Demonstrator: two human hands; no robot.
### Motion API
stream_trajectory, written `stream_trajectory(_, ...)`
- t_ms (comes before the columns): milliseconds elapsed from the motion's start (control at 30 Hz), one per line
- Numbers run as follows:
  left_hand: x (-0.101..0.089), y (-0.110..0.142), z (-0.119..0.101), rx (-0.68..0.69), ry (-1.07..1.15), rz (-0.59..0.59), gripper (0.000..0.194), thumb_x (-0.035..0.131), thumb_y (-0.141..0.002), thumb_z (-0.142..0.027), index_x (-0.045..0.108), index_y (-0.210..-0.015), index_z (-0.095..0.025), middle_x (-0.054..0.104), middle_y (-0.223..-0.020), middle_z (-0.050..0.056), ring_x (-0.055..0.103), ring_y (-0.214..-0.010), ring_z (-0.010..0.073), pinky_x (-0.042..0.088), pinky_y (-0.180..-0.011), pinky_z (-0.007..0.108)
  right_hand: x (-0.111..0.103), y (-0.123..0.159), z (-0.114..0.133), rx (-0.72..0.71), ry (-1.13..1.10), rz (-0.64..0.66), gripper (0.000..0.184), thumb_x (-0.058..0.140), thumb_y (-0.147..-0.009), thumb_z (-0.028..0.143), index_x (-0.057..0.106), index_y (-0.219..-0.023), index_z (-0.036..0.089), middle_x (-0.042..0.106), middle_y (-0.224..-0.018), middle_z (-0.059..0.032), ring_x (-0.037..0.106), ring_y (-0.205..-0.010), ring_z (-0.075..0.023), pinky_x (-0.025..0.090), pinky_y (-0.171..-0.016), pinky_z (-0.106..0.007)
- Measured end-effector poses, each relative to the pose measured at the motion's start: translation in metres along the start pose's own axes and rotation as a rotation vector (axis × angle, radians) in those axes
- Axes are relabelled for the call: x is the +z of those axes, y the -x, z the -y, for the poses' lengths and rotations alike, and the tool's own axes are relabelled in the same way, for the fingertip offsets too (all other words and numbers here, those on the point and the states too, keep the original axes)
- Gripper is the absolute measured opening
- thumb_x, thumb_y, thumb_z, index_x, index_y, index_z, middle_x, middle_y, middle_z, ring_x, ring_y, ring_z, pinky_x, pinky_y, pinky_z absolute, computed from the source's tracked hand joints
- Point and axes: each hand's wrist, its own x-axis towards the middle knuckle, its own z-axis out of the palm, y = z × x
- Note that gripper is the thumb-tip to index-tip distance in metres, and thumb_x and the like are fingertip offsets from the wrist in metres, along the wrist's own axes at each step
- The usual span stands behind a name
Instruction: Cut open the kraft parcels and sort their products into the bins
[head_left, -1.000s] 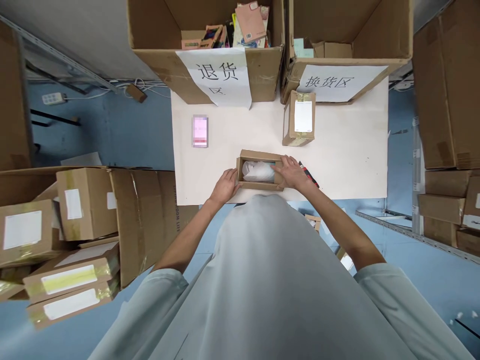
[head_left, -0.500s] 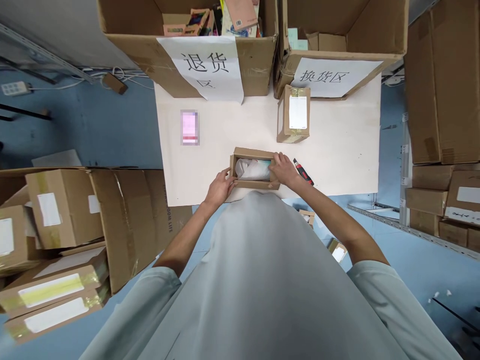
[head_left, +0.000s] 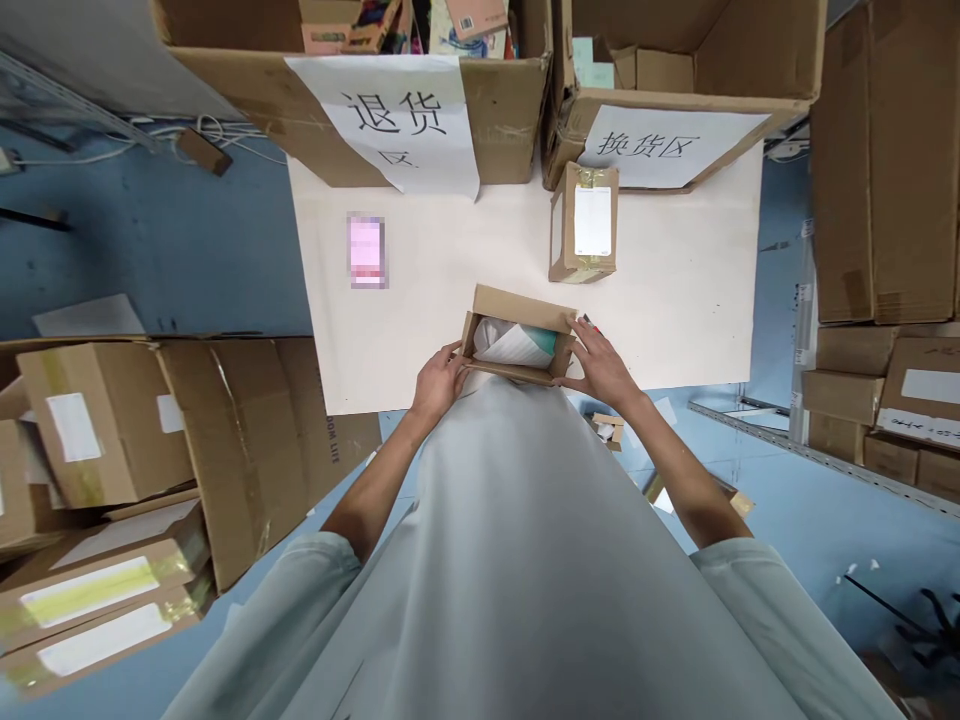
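A small open cardboard box [head_left: 525,300] is at the near edge of the white table, its long flap standing up on the far side. Inside lies an item in white and teal wrapping [head_left: 517,343]; its kind cannot be made out. My left hand [head_left: 441,383] pinches the box's left end. At the right end, my right hand [head_left: 606,368] spans the box, fingers on the far corner and thumb on the near corner. Just beyond the right fingers, a red and black box cutter [head_left: 591,323] is mostly hidden.
A taped carton with a white label [head_left: 592,222] stands on the table [head_left: 442,250]. Two large labelled boxes, one left [head_left: 510,120] and one right [head_left: 562,130], line the back. A blurred pink rectangle [head_left: 367,250] lies left. Cartons [head_left: 112,420] are piled at left, more on the right shelf [head_left: 919,385].
My right hand has come out of the box's inside and moved right to its end. The box is tilted a little, and more teal shows on the wrapped item.
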Motion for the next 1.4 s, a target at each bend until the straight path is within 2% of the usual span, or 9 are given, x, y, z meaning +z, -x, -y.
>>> stream_trajectory(200, 0.004, 0.004, -0.002, -0.090, -0.003, -0.139, 0.030, 0.056, -0.112, -0.039, 0.081, -0.119, -0.024, 0.074, -0.151, 0.014, 0.076, -0.117, 0.0313, 0.064, -0.106, 0.049, 0.009, 0.003, -0.009, 0.049, 0.094, -0.041, 0.036, 0.080, -0.103, 0.033, 0.077, -0.135, 0.017, 0.053, -0.177, -0.0200, 0.037, -0.173, -0.0432, 0.034, -0.140, -0.072)
stream_trajectory(433, -0.011, 0.013, 0.003, -0.149, -0.010, -0.160, 0.031, 0.058, -0.111, -0.040, 0.079, -0.126, -0.024, 0.069, -0.154, 0.017, 0.073, -0.123, 0.0340, 0.064, -0.107, 0.053, 0.058, -0.021, 0.010, 0.112, 0.003, 0.006, 0.048, 0.067, -0.110, 0.034, 0.071, -0.154, 0.014, 0.071, -0.156, -0.0221, 0.066, -0.141, -0.0411, 0.057, -0.123, -0.061)
stream_trajectory(633, -0.028, -0.007, -0.035, -0.061, -0.018, -0.276, 0.055, 0.066, -0.110, -0.048, 0.061, -0.158, -0.022, 0.069, -0.150, 0.021, 0.066, -0.139, 0.0384, 0.057, -0.117, 0.055, 0.076, -0.026, 0.018, 0.177, -0.024, -0.094, 0.044, 0.061, -0.112, 0.030, 0.070, -0.152, 0.017, 0.074, -0.150, -0.0215, 0.068, -0.139, -0.0395, 0.058, -0.121, -0.058)
stream_trajectory(733, -0.033, -0.040, -0.054, -0.152, -0.016, -0.118, 0.064, 0.070, -0.107, -0.044, 0.057, -0.163, -0.017, 0.078, -0.123, 0.016, 0.073, -0.120, 0.0374, 0.061, -0.105, 0.050, 0.081, -0.026, 0.017, 0.198, -0.042, -0.123, 0.043, 0.060, -0.112, 0.030, 0.070, -0.152, 0.017, 0.075, -0.149, -0.0209, 0.067, -0.139, -0.0389, 0.059, -0.119, -0.058)
stream_trajectory(833, -0.038, -0.073, -0.069, -0.294, -0.071, 0.141, 0.044, 0.072, -0.104, -0.035, 0.072, -0.145, -0.017, 0.080, -0.114, 0.015, 0.075, -0.116, 0.0364, 0.058, -0.101, 0.043, 0.085, -0.028, 0.018, 0.238, -0.073, -0.116, 0.041, 0.063, -0.111, 0.028, 0.071, -0.149, 0.014, 0.074, -0.149, -0.0222, 0.067, -0.138, -0.0382, 0.059, -0.119, -0.055)
stream_trajectory(933, -0.049, -0.088, -0.080, -0.334, -0.118, 0.248, 0.016, 0.066, -0.104, -0.027, 0.080, -0.103, -0.020, 0.080, -0.109, 0.015, 0.075, -0.111, 0.0350, 0.055, -0.092, 0.040, 0.085, -0.030, 0.020, 0.262, -0.097, -0.110, 0.040, 0.066, -0.110, 0.026, 0.072, -0.147, 0.011, 0.074, -0.149, -0.0241, 0.067, -0.138, -0.0384, 0.057, -0.121, -0.054)
stream_trajectory(1067, -0.072, -0.073, -0.092, -0.289, -0.025, 0.159, 0.026, 0.068, -0.098, -0.024, 0.062, -0.073, -0.023, 0.071, -0.088, 0.009, 0.069, -0.087, 0.0270, 0.046, -0.078, 0.036, 0.081, -0.029, 0.023, 0.289, -0.151, -0.150, 0.047, 0.071, -0.108, 0.030, 0.069, -0.152, 0.011, 0.075, -0.145, -0.0240, 0.067, -0.135, -0.0397, 0.059, -0.118, -0.055)
stream_trajectory(1200, -0.105, -0.047, -0.101, -0.237, 0.156, -0.003, 0.042, 0.072, -0.093, -0.026, 0.041, -0.065, -0.024, 0.053, -0.072, 0.000, 0.051, -0.067, 0.0171, 0.037, -0.069, 0.034, 0.068, -0.033, 0.033, 0.312, -0.243, -0.252, 0.064, 0.073, -0.108, 0.041, 0.059, -0.165, 0.015, 0.078, -0.138, -0.0212, 0.069, -0.130, -0.0403, 0.061, -0.112, -0.057)
stream_trajectory(1400, -0.153, -0.042, -0.124, -0.086, 0.523, -0.199, 0.036, 0.072, -0.094, -0.037, 0.049, -0.069, -0.023, 0.051, -0.072, -0.002, 0.050, -0.071, 0.0156, 0.040, -0.069, 0.031, 0.031, -0.065, 0.067, 0.161, -0.428, -0.279, 0.077, 0.079, -0.105, 0.051, 0.054, -0.172, 0.024, 0.081, -0.122, -0.0114, 0.076, -0.114, -0.0325, 0.066, -0.101, -0.047)
